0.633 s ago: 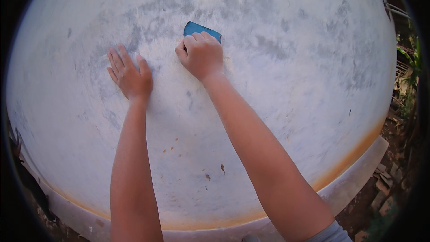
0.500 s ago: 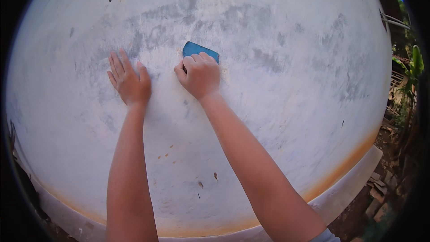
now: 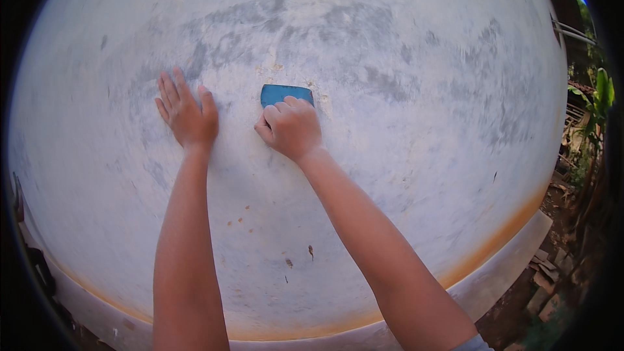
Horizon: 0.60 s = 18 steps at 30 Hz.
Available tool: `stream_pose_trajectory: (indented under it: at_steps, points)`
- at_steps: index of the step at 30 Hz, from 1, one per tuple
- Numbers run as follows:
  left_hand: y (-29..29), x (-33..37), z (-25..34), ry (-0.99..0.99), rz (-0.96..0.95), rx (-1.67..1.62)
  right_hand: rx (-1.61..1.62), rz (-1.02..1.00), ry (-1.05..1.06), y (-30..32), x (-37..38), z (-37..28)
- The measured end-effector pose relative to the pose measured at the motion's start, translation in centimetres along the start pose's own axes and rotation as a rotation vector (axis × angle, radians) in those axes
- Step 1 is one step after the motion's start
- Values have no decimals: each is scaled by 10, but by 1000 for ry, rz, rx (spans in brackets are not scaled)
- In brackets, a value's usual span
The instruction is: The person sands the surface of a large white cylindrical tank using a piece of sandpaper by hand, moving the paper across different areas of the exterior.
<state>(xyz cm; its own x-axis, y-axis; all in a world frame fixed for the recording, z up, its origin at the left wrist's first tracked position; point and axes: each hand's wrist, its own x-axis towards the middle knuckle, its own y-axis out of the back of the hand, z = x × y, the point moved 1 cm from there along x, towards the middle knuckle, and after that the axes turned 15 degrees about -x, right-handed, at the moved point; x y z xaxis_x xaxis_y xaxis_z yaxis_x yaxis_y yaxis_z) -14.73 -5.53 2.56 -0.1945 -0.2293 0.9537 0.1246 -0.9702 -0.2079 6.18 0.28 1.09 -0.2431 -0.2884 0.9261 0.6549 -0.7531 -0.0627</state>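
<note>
A pale, weathered wall [image 3: 364, 221] with grey patches fills most of the view. My left hand [image 3: 190, 117] lies flat against it, its fingers spread. To the right, my right hand [image 3: 292, 127] is closed around a blue scraper [image 3: 286, 94] with a flat, wide blade. The blade's far edge rests against the wall, and the part inside my fist is hidden. Just beyond the blade are small yellowish flakes or chipped spots [image 3: 276, 68] on the surface.
An orange-brown stain [image 3: 500, 237] runs along the wall's lower border, above a pale ledge [image 3: 520, 266]. At the right are broken pieces [image 3: 546, 279] on the ground and green plants [image 3: 603, 91]. A few dark specks [image 3: 311, 252] dot the lower wall.
My right hand has drawn the scraper down toward me, and its blade has turned more level. Yellowish marks now show above the blade. My left hand has stayed nearly in place.
</note>
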Motion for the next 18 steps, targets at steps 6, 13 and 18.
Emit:
stream_pose_trajectory:
  at_steps: [6, 13, 18]
  points:
    - [-1, 1, 0, -6, 13, 17, 11, -145, 309, 15, 1, 30]
    - [-3, 0, -1, -9, 27, 27, -150, -315, 316, 37, 9, 75]
    - [-3, 2, -2, -20, 29, 18, -140, -220, 138, 43, 7, 78]
